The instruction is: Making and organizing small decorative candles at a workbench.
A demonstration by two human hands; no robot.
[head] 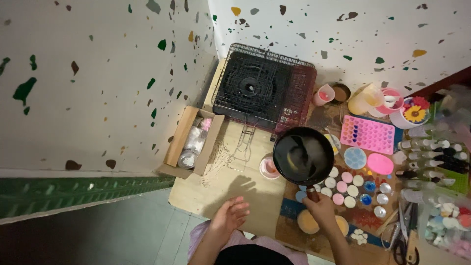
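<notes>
The right hand (321, 208) has its fingers clamped on the handle of a small black pan (303, 155), held level above the table by the round moulds (351, 189); it probably holds melted liquid, and tilting could spill it. The left hand (229, 216) hovers, fingers loosely spread, over bare board (230, 189), the only open room.

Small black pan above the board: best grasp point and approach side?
Grip the handle, from the near side. The black pan is a round open bowl, so its rim offers a poor hold, and its short handle points back toward the person. The right hand already wraps that handle from below; the left hand hovers free over the wooden board.
</notes>
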